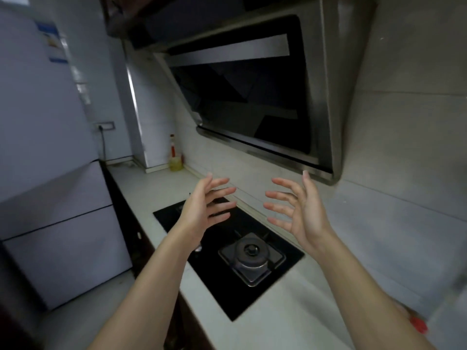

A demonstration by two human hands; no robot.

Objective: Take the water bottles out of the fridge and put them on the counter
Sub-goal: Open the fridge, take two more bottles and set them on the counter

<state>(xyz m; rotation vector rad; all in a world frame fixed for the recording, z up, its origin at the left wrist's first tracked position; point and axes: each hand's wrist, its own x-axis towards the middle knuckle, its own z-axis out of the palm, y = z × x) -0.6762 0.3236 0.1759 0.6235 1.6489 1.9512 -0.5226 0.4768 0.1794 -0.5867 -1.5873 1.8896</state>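
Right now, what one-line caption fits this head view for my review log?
Both empty hands, left hand and right hand, raised open above the gas hob; fridge closed at left.

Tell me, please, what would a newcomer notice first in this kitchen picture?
Two bare hands, the left hand and the right hand, are raised with spread fingers above the black gas hob set in the counter. A large dark range hood hangs above, and the closed fridge stands at the left.
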